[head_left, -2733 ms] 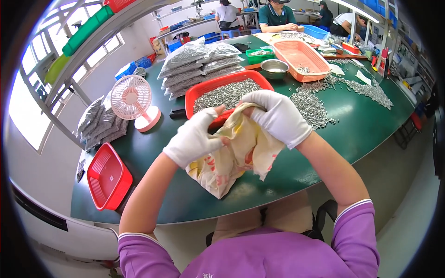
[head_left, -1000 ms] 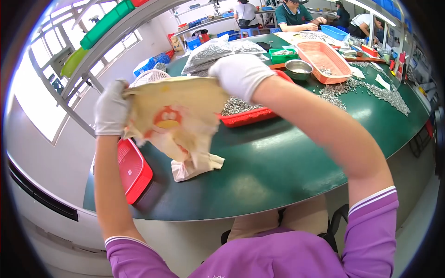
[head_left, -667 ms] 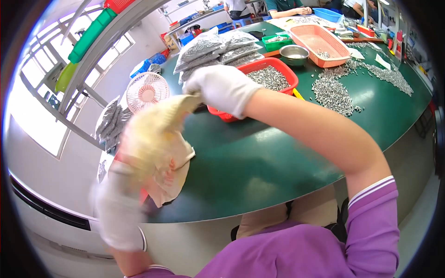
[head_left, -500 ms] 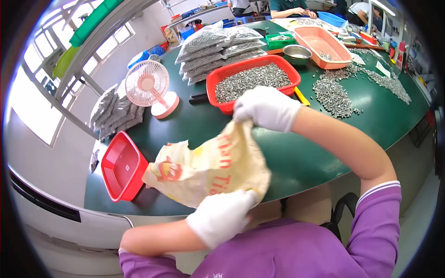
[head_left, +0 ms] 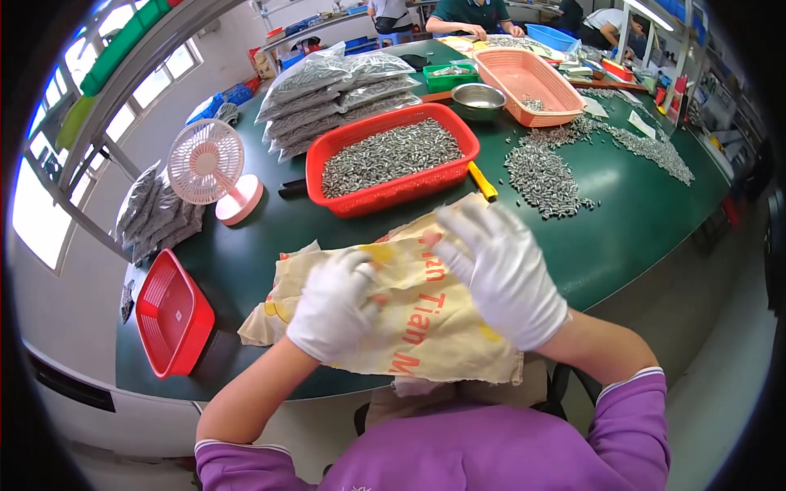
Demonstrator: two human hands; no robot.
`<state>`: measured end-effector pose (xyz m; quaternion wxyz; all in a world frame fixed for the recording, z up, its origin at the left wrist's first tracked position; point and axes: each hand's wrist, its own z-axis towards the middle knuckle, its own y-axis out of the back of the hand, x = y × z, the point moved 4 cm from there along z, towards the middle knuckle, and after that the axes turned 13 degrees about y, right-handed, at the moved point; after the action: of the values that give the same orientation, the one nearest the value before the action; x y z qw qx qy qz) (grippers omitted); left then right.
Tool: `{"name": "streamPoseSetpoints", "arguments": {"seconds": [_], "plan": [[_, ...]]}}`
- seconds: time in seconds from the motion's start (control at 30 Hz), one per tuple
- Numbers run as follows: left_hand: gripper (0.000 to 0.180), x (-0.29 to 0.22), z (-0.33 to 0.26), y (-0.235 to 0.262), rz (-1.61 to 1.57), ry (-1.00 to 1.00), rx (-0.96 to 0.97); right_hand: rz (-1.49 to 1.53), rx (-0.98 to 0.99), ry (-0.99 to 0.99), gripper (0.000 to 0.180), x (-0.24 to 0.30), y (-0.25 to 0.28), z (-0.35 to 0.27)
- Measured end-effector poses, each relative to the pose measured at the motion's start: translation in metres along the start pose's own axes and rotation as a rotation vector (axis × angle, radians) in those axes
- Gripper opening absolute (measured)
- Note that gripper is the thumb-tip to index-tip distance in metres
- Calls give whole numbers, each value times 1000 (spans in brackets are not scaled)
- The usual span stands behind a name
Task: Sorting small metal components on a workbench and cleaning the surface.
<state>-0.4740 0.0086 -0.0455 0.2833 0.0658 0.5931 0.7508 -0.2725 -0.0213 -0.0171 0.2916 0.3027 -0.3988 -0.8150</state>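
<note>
A large cream cloth sack [head_left: 409, 315] with red and yellow print lies flat on the near edge of the green table [head_left: 639, 221], hanging slightly over it. My left hand [head_left: 334, 304], in a white glove, rests on the sack's left part with fingers curled. On the sack's right part lies my right hand [head_left: 499, 274], also gloved, palm down with fingers spread. Just beyond the sack stands a red tray [head_left: 393, 155] full of small grey metal parts.
A loose heap of grey parts [head_left: 544, 176] lies right of the tray. An empty red basket [head_left: 172, 315] sits at the left edge, a pink desk fan [head_left: 214, 172] behind it. Bagged parts [head_left: 340, 90], a metal bowl [head_left: 479, 100] and an orange basket [head_left: 524, 78] stand farther back. Other people work at the far end.
The sack was held up and swung to the left in the air; now it is laid flat on the table edge with both hands pressing on top of it.
</note>
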Motion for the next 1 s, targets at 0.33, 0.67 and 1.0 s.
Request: {"name": "streamPoseSetpoints", "arguments": {"seconds": [0.33,0.67,1.0], "plan": [[85,134,-73,59,308,928,495,652,302,407,58,41,-46,-34],[25,147,-70,37,-42,632,175,658,220,366,54,25,-38,-49],[40,241,-96,92,-463,1119,-117,666,186,390,55,25,-35,-48]]}}
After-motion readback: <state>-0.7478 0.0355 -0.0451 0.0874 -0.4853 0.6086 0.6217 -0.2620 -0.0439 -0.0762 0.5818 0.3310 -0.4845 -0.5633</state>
